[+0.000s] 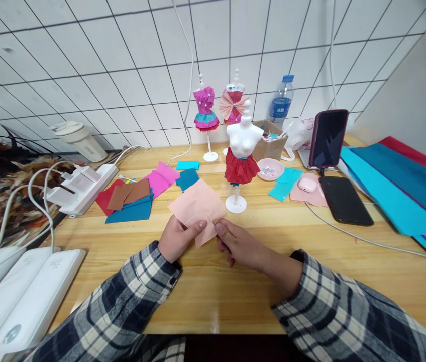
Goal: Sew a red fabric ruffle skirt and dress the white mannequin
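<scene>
Between my two hands a light pink paper square [198, 203] is held above the table. My left hand [179, 239] pinches its lower left part, thumb on top. At the paper's lower right edge, my right hand [239, 244] pinches a thin, pointed metal thing, perhaps a needle or pin, whose tip lies against the paper. Just behind my right hand stands a small white mannequin [243, 141] wearing a red skirt [240, 168] on a round white base. Two more dressed mannequins, one with a purple top [204, 100] and one with a pink bow [233, 105], stand by the wall.
Coloured sheets [132, 208] lie left; larger blue sheets [397, 186] lie far right. A bead dish [270, 169], cardboard box [268, 150], bottle [281, 103], standing phone [329, 138] and flat black phone [346, 200] are right. Power strip [88, 188], cables, white power banks [35, 301] and cup [79, 140] are left.
</scene>
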A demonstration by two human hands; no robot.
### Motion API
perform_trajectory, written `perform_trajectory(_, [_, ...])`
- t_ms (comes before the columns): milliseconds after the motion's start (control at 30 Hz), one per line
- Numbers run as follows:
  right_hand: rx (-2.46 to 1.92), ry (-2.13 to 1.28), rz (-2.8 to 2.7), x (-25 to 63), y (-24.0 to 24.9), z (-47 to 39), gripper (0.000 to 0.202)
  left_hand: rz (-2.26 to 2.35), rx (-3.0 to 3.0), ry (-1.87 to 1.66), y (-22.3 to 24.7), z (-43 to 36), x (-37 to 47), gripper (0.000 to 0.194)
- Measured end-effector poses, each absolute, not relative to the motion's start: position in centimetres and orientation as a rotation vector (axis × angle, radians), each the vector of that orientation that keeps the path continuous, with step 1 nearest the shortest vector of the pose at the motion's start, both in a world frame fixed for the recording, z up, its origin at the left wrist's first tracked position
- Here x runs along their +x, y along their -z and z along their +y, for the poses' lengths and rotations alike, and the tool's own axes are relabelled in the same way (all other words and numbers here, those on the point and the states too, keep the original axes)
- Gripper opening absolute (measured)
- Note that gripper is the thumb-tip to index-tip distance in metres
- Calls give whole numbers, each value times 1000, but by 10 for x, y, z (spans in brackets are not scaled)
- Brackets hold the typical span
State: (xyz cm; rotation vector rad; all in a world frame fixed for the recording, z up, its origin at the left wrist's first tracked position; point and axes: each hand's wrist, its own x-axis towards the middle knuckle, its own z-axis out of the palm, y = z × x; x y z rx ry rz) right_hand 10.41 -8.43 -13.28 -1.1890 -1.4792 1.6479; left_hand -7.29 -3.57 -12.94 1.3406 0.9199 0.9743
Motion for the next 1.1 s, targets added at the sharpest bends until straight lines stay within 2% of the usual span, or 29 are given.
perform_trajectory(567, [-1218,-1743,-1413,103,127,-87,44,905,1345,-1027,132,-35,-73,62])
perform_trajectory(1100, [-1232,-1711,-1398,102,124,-87,38,857,1302,-906,130,-39,-73,52])
